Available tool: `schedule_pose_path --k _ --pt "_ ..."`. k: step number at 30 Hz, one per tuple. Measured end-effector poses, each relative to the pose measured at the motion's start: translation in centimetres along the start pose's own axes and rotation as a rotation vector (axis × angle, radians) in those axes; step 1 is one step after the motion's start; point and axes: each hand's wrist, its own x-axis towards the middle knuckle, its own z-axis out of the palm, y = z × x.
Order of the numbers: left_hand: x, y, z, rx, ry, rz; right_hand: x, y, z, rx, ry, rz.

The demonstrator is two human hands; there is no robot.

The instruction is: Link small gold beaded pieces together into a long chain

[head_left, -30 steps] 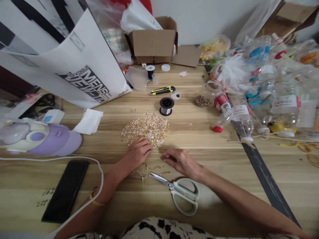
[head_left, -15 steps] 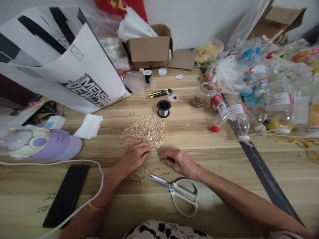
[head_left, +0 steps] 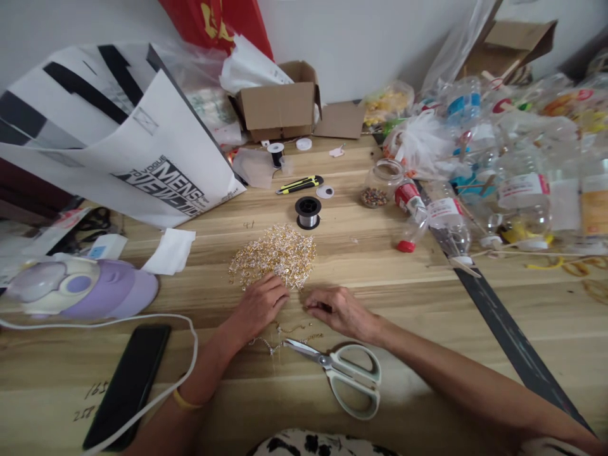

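Note:
My left hand (head_left: 261, 304) lies at the near edge of a pile of small gold and clear beads or charms (head_left: 276, 254), its fingers bent and pressed together. Opposite it, with a small gap between them, my right hand (head_left: 342, 311) is closed with thumb and fingertips pinched. Whatever either pinch holds is too small to make out. Fine gold and silver chains (head_left: 272, 348) lie on the wood just below the hands. Scissors (head_left: 327, 362) with pale handles rest nearer to me, their blades almost closed and pointing left towards the chains.
Behind the pile stand a wire spool (head_left: 308, 213) and a yellow-black utility knife (head_left: 300, 184). A phone (head_left: 128, 386) with a white cable (head_left: 190, 354) across it lies left. Plastic bottles (head_left: 446, 215) and a bead jar (head_left: 377, 187) crowd the right. A large paper bag (head_left: 175, 152) stands back left.
The view has shifted slightly, so the table sits a little lower in it. My left hand's fingers have drawn in a little at the pile's edge; my right hand stays nearly still.

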Motion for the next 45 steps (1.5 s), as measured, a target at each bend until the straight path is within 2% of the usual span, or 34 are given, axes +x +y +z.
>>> schedule_pose_path --k 5,10,14,19,25,45 --pt "0.0 0.2 0.1 -0.125 0.057 -0.050 0.1 -0.2 0.0 0.032 0.025 -0.018" --pt "0.5 1.7 0.1 -0.562 0.215 -0.295 0.1 -0.2 0.2 0.088 0.077 -0.027" --pt "0.8 2.4 0.5 -0.851 0.183 -0.483 0.2 -0.3 0.2 0.105 0.147 -0.041" --pt "0.8 2.4 1.1 -1.027 0.149 -0.622 0.3 -0.3 0.3 0.112 0.221 -0.059" --pt "0.9 2.4 1.3 -1.083 0.131 -0.627 0.0 -0.6 0.6 0.086 0.257 -0.066" --pt "1.0 2.1 1.6 -1.084 0.096 -0.611 0.0 -0.9 0.6 0.073 0.217 -0.044"
